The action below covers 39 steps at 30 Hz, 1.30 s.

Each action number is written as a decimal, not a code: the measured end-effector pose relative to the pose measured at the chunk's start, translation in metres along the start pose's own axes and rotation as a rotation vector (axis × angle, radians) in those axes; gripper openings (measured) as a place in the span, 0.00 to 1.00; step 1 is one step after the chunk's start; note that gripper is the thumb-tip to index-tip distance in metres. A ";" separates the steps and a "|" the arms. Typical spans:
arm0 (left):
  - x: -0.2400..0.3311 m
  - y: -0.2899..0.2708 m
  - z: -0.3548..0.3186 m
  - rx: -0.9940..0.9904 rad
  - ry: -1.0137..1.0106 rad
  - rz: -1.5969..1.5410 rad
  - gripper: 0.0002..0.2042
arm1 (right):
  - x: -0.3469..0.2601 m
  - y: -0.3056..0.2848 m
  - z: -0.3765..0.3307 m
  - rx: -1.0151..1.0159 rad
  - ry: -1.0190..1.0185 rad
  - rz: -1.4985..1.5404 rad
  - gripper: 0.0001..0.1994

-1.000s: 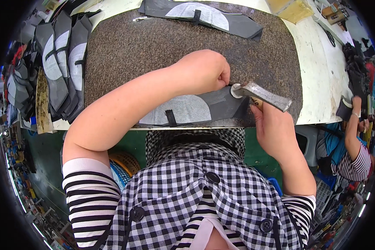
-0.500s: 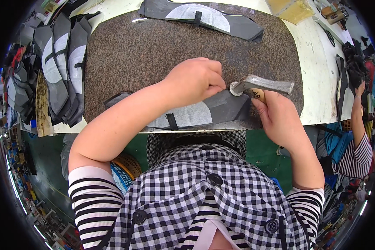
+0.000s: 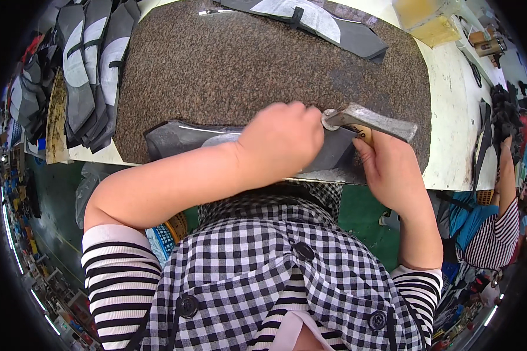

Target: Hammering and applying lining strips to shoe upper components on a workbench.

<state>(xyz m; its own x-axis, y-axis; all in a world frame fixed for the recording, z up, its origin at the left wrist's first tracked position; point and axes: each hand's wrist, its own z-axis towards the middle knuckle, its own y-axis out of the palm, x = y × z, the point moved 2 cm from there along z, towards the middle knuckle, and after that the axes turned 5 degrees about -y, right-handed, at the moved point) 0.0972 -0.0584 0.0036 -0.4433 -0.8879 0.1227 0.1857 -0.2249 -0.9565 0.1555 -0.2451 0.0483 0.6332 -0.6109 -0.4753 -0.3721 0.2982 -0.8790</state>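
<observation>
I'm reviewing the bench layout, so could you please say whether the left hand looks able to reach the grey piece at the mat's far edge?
Probably yes: only the brown mat shows between the left hand and the far grey piece, and the hammer is right of that path.

Clock face centred on carpet mat, itself on worktable.
1 o'clock: far panel, on mat.
2 o'clock: block, beyond mat.
4 o'clock: hammer, by near panel's right end, handle in right hand.
6 o'clock: near panel, along mat's near edge, partly beneath left hand.
9 o'clock: panel stack, beside mat.
</observation>
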 end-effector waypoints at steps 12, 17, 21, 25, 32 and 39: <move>-0.005 -0.003 -0.012 0.035 -0.020 -0.046 0.09 | -0.005 0.010 -0.005 0.167 -0.167 -0.050 0.07; -0.021 0.000 -0.012 0.094 -0.228 -0.267 0.08 | -0.014 0.017 -0.009 0.102 -0.079 -0.028 0.08; -0.042 -0.009 -0.022 -0.109 -0.337 -0.566 0.07 | -0.011 0.018 -0.007 0.036 -0.034 -0.068 0.07; -0.012 -0.021 -0.022 -0.075 0.074 -0.005 0.06 | -0.025 0.021 -0.002 0.164 -0.208 -0.052 0.08; -0.044 -0.016 -0.043 -0.017 -0.185 -0.385 0.06 | -0.022 0.027 0.003 -0.009 -0.146 -0.059 0.09; -0.057 -0.024 -0.054 -0.079 -0.294 -0.426 0.06 | -0.037 0.035 0.003 0.013 -0.171 -0.100 0.08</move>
<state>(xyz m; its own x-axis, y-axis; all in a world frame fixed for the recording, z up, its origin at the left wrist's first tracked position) 0.0705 0.0190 0.0055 -0.1983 -0.8019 0.5635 -0.0292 -0.5699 -0.8212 0.1207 -0.2098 0.0352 0.7728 -0.5048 -0.3846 -0.2936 0.2529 -0.9219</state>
